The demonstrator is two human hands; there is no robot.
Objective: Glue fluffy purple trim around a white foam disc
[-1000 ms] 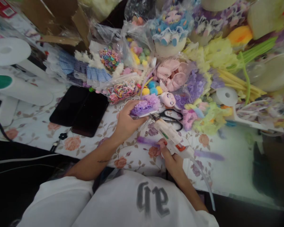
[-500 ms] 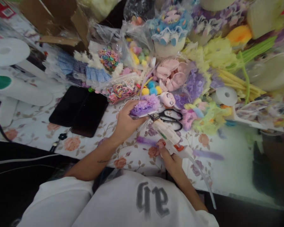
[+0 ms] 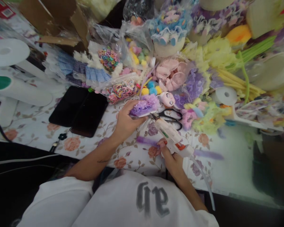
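"Two black phones [image 3: 79,110] on the far left, side by side on the flowered cloth [image 3: 85,146]. Do you see them too?"

"Yes, I see them from my screen, flat and well clear of the hands. Just right of them is the left hand [image 3: 125,121], with its fingers curled around a purple ruffle [image 3: 144,106]. It holds the ruffle a little above the cloth, near the middle of the table."

"And the grip?"

"Firm, I'd say. The thumb is on the near side and the fingers are wrapped over the far edge. Next to the right is the glue gun [image 3: 172,138], white and pointing up and left. Its tip reaches the ruffle's lower right edge, but I can't tell whether it touches."

"Who holds it?"

"The right hand [image 3: 171,159], closed around the handle, low and close to the person's chest. A fuzzy purple stick [image 3: 144,141] lies on the cloth between the two hands."

"Anything behind?"

"Black scissors [image 3: 170,117] lie just past the gun, with a small doll head [image 3: 167,99] above them. Farther right there is a white roll [image 3: 226,96] among the yellow and green frills."
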